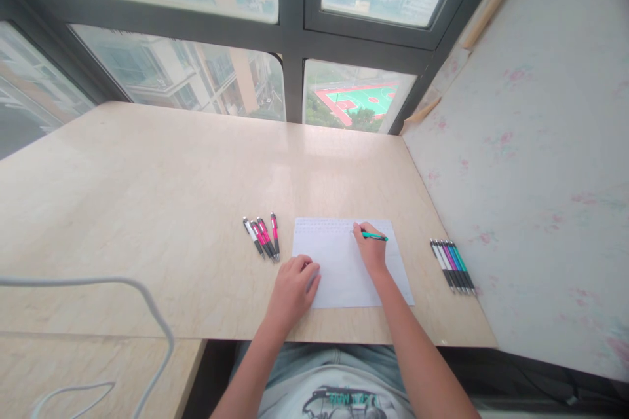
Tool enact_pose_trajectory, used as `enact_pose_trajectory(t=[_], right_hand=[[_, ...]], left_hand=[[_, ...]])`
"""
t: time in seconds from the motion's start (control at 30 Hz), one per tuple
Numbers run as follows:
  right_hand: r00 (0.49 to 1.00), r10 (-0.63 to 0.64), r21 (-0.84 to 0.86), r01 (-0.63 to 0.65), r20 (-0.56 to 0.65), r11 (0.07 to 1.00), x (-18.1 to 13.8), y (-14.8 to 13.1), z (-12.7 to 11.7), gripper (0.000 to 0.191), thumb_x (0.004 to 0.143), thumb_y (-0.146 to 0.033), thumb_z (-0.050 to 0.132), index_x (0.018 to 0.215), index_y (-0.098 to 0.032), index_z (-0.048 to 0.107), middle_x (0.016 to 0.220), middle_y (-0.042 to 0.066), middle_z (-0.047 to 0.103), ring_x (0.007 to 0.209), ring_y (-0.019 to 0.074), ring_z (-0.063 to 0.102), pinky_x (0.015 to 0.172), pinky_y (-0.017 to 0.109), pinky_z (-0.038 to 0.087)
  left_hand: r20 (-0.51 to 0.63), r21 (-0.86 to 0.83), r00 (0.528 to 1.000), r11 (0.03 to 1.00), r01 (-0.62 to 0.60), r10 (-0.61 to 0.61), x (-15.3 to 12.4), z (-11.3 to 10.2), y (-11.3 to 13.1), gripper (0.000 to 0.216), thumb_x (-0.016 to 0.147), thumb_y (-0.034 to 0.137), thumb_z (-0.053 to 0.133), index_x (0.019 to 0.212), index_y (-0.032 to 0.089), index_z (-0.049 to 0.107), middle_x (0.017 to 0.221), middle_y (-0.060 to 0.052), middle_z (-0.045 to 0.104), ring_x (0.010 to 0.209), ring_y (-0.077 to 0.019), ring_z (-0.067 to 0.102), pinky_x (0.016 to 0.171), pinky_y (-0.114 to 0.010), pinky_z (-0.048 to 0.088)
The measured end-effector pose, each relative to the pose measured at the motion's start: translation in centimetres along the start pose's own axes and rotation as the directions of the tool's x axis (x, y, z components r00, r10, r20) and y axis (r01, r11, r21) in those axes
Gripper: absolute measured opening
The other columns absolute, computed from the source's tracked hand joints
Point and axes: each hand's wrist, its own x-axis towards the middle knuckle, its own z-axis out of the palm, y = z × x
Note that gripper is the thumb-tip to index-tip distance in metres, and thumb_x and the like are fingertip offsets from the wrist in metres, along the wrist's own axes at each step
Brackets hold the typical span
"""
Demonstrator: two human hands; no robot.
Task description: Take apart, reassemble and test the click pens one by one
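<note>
A white sheet of paper [339, 281] lies on the tabletop before me, with rows of small handwriting along its top. My right hand [371, 249] is closed around a green pen [376, 236], its tip against the paper near the written lines. My left hand [295, 281] rests over the sheet's left edge, fingers loosely bent and thumb apart; what is under the fingers is hidden. Just beyond that hand, several pink pens [265, 236] and a white pen [253, 237] with black grips lie side by side.
At the right, beside the flowered wall [531, 177], several pens [452, 266] in white, purple, blue and green lie in a row. A white cable [142, 288] loops across the lower left. Dark-framed windows [292, 46] stand behind the beige tabletop [171, 196].
</note>
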Motion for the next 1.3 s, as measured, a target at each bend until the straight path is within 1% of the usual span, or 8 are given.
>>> enact_pose_trajectory(t=[0.4, 0.6, 0.77, 0.83, 0.97, 1.07, 1.17, 1.3], right_hand=[[1.000, 0.005, 0.054, -0.005, 0.004, 0.999, 0.0, 0.0, -0.1, 0.046, 0.089, -0.052, 0.049, 0.056, -0.021, 0.039, 0.052, -0.005, 0.034, 0.052, 0.0115, 0.030, 0.053, 0.026, 0.024], [0.996, 0.075, 0.152, -0.066, -0.054, 0.986, 0.1, 0.7, -0.8, 0.044, 0.089, -0.056, 0.047, 0.065, -0.020, 0.054, 0.054, -0.003, 0.045, 0.053, 0.0132, 0.041, 0.052, 0.026, 0.030], [0.956, 0.293, 0.550, -0.233, -0.023, 0.802, 0.5, 1.0, -1.4, 0.051, 0.085, -0.064, 0.049, 0.075, -0.016, 0.065, 0.064, 0.000, 0.055, 0.058, 0.0123, 0.049, 0.054, 0.024, 0.038], [0.942, 0.335, 0.617, -0.267, 0.006, 0.740, 0.5, 0.8, -1.7, 0.050, 0.082, -0.064, 0.054, 0.075, -0.016, 0.066, 0.067, 0.001, 0.057, 0.058, 0.0113, 0.050, 0.052, 0.022, 0.038], [0.934, 0.353, 0.640, -0.298, 0.045, 0.708, -0.8, 0.0, -2.8, 0.055, 0.077, -0.060, 0.066, 0.113, -0.018, 0.062, 0.059, -0.006, 0.052, 0.047, 0.0082, 0.043, 0.043, 0.018, 0.031], [0.927, 0.369, 0.629, -0.322, 0.060, 0.707, -2.4, -0.7, -3.9, 0.082, 0.077, -0.059, 0.068, 0.143, -0.022, 0.037, 0.055, -0.009, 0.052, 0.044, 0.0085, 0.041, 0.039, 0.016, 0.029], [0.932, 0.360, 0.598, -0.312, 0.042, 0.739, -3.8, -1.4, -4.8, 0.088, 0.078, -0.057, 0.069, 0.149, -0.024, 0.028, 0.055, -0.009, 0.054, 0.045, 0.0091, 0.043, 0.040, 0.016, 0.033], [0.945, 0.327, 0.568, -0.284, 0.029, 0.772, -4.8, -2.0, -5.8, 0.077, 0.081, -0.054, 0.066, 0.145, -0.025, 0.034, 0.053, -0.008, 0.054, 0.043, 0.0091, 0.043, 0.039, 0.016, 0.033]], left_hand=[[0.006, 0.010, 1.000, 1.000, -0.003, 0.003, 0.0, 0.0, -0.1, 0.014, 0.091, 0.022, 0.049, 0.097, 0.023, 0.062, 0.098, -0.007, 0.060, 0.090, -0.0226, 0.056, 0.081, -0.039, 0.045], [-0.001, 0.000, 1.000, 1.000, -0.003, 0.003, 0.0, 0.1, -0.2, 0.014, 0.091, 0.022, 0.050, 0.097, 0.022, 0.062, 0.098, -0.007, 0.060, 0.089, -0.0223, 0.056, 0.081, -0.039, 0.045], [0.014, 0.004, 1.000, 1.000, -0.001, 0.001, 0.1, 0.1, -0.2, 0.013, 0.091, 0.022, 0.049, 0.096, 0.022, 0.061, 0.098, -0.007, 0.060, 0.090, -0.0223, 0.056, 0.082, -0.039, 0.045], [0.011, 0.007, 1.000, 1.000, 0.000, 0.000, 0.0, 0.1, -0.2, 0.013, 0.091, 0.022, 0.049, 0.096, 0.022, 0.061, 0.099, -0.007, 0.060, 0.090, -0.0225, 0.057, 0.082, -0.039, 0.045], [-0.003, 0.003, 1.000, 1.000, -0.004, 0.004, 0.0, 0.1, -0.2, 0.013, 0.090, 0.022, 0.051, 0.096, 0.023, 0.062, 0.099, -0.007, 0.060, 0.090, -0.0225, 0.057, 0.082, -0.038, 0.046], [-0.013, 0.000, 1.000, 1.000, -0.009, 0.009, 0.0, 0.1, -0.2, 0.013, 0.091, 0.022, 0.050, 0.097, 0.023, 0.062, 0.100, -0.007, 0.061, 0.091, -0.0224, 0.058, 0.083, -0.038, 0.046], [-0.011, 0.005, 1.000, 1.000, -0.013, 0.013, 0.0, 0.1, -0.3, 0.014, 0.092, 0.024, 0.050, 0.098, 0.022, 0.062, 0.100, -0.007, 0.061, 0.091, -0.0225, 0.058, 0.084, -0.039, 0.046], [-0.011, 0.011, 1.000, 1.000, -0.019, 0.019, 0.1, 0.2, -0.4, 0.015, 0.092, 0.025, 0.050, 0.099, 0.022, 0.063, 0.101, -0.007, 0.061, 0.092, -0.0228, 0.058, 0.083, -0.039, 0.046]])
